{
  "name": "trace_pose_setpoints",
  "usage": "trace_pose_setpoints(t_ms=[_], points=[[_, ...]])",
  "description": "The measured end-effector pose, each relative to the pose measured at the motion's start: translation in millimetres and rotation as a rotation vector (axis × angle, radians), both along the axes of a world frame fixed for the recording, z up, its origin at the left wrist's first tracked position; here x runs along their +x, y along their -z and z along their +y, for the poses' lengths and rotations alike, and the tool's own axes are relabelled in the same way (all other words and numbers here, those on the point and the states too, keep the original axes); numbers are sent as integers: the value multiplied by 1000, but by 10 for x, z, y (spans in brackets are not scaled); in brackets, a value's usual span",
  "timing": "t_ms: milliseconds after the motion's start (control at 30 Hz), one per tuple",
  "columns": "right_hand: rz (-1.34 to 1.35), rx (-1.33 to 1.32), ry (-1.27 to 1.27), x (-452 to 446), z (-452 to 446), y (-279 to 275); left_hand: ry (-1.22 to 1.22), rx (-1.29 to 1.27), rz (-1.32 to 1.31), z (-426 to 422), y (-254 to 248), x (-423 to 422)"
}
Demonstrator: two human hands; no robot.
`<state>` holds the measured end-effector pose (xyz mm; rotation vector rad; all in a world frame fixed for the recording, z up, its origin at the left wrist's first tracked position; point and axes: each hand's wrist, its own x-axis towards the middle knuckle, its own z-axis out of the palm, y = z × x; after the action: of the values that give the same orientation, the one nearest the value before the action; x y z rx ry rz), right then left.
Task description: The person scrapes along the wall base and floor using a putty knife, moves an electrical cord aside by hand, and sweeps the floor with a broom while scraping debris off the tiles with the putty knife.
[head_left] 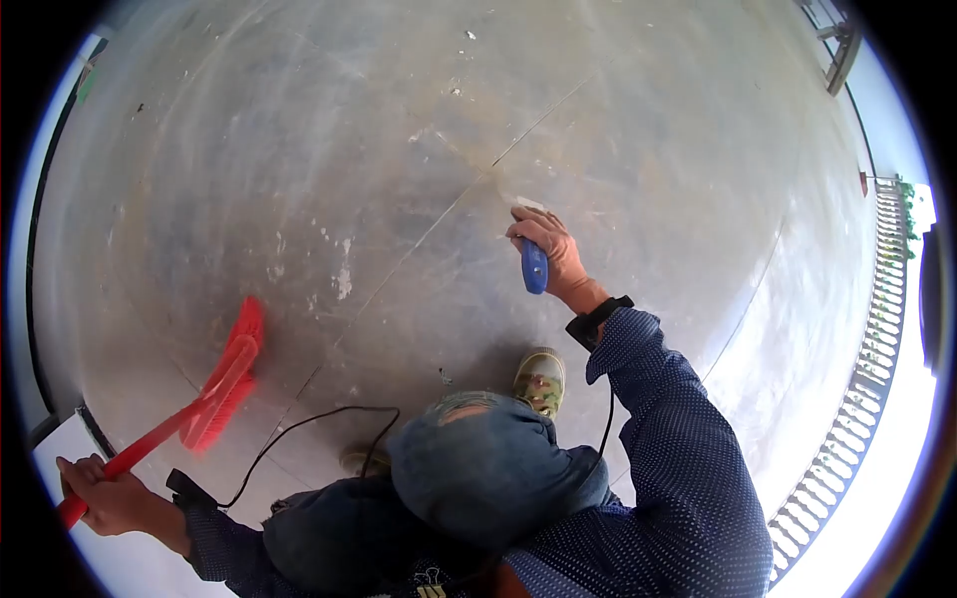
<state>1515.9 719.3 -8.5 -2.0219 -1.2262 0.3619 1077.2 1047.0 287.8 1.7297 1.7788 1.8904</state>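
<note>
My right hand (551,254) is wrapped round the blue handle of a scraper (535,269), out over the middle of the floor. The scraper's pale blade (529,203) shows just past my fingers, close to the floor; whether it touches cannot be made out. At the lower left, my left hand (115,498) grips the red handle of a broom (231,374). The broom's red bristles point away from me, low over the floor or on it. Pale flecks and patches (344,269) mark the grey floor (429,189) between the two tools.
My bent knee (478,468) and a camouflage shoe (541,382) are at the lower middle. A black cable (299,424) loops near my legs. A white balustrade (862,399) lines the right side, and a wooden piece of furniture (843,60) stands at the upper right.
</note>
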Motion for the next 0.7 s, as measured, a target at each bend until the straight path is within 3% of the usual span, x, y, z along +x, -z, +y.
trace_pose_setpoints(t_ms=[67,167,233,333,467,533,600,700], points=[[1,-25,-87,-78,-13,42,-81,-10,-23,-28,-35,74],[-161,41,142,404,87,249,-98,-28,28,-1,-68,33],[-101,134,199,807,301,259,-96,-27,13,19,-57,18],[40,88,194,721,426,140,-69,3,11,-9,-53,76],[-93,6,-130,-135,343,160,-75,40,29,-38,-31,98],[-139,8,-129,-116,419,254,-62,46,41,20,-26,1],[-230,79,51,217,673,354,18,45,-68,80,-29,-78],[-175,178,116,705,1048,246,4,42,-67,106,-15,-112]])
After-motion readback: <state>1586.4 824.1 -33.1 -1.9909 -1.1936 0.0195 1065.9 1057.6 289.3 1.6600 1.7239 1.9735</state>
